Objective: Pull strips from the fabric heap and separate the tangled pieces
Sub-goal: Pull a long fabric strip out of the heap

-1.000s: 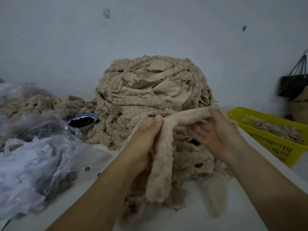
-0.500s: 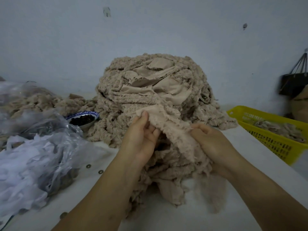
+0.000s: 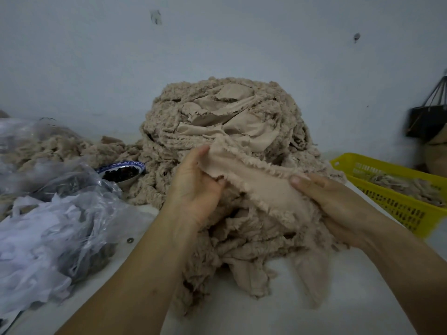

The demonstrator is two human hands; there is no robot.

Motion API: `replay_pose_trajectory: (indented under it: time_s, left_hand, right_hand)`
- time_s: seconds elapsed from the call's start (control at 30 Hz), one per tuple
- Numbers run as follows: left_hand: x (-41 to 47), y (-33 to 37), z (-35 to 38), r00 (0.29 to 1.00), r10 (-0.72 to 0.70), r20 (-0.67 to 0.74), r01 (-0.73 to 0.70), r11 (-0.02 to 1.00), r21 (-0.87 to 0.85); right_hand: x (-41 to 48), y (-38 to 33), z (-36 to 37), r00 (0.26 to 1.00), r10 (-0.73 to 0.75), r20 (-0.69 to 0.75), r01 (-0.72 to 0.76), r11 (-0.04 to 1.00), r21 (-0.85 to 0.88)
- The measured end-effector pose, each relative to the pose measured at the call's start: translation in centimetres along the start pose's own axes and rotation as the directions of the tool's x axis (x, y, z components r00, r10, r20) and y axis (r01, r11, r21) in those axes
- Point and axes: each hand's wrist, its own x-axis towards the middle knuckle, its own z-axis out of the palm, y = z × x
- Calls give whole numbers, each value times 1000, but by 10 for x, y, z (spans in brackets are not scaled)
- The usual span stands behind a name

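Both hands hold one beige strip [image 3: 261, 187] before the fabric heap [image 3: 225, 131] on the bench [image 3: 338, 298]: left hand [image 3: 193, 187] fingers gripping one end, right hand [image 3: 338, 204] pinching the other.

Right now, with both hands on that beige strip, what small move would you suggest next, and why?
Probably lift the strip gently toward yourself, away from the fabric heap. The left hand and the right hand each grip it, but its fringed edge lies against the heap and tangled pieces bunch directly beneath, so it looks not yet free.
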Motion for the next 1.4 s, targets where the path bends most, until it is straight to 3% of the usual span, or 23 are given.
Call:
replay_pose_trajectory:
  time_s: [0.2,0.4,0.77,0.9,1.0,1.1,1.17,1.23,1.3,1.37,1.4]
  left_hand:
    - [6,-5,-13,982,119,-147,-127,991,-42]
    - [10,-4,-21,966,184,-183,-196,979,-54]
    - [10,-6,-20,977,159,-141,-158,987,17]
    - [6,-16,-12,993,116,-27,-114,993,42]
    - [0,-35,-4,998,21,62,-31,985,167]
    - [-7,-49,3,965,-126,231,3,882,471]
    - [-7,-43,5,940,-174,295,-5,855,519]
    - [-4,-27,4,954,-124,274,-57,821,568]
    - [1,-12,-7,980,11,199,-158,654,740]
    - [3,-6,-19,975,168,142,-197,382,903]
    - [5,-6,-25,972,182,147,-192,264,945]
  right_hand:
    - [6,2,-11,979,-2,-204,24,994,107]
    - [1,0,-15,963,-33,-269,55,996,73]
    - [-2,11,-37,944,25,-329,20,991,135]
    - [2,13,-23,955,1,-296,40,990,135]
    - [5,10,4,977,-77,-199,93,993,72]
    - [6,6,27,988,-118,-101,102,982,-157]
    - [9,1,28,958,-195,-211,120,938,-325]
    - [11,-8,13,901,-216,-376,116,956,-271]
    - [7,-22,-10,868,-172,-466,131,984,-120]
    - [1,-32,-30,858,-128,-498,59,987,-152]
    - [0,-35,-39,854,-101,-511,-25,972,-234]
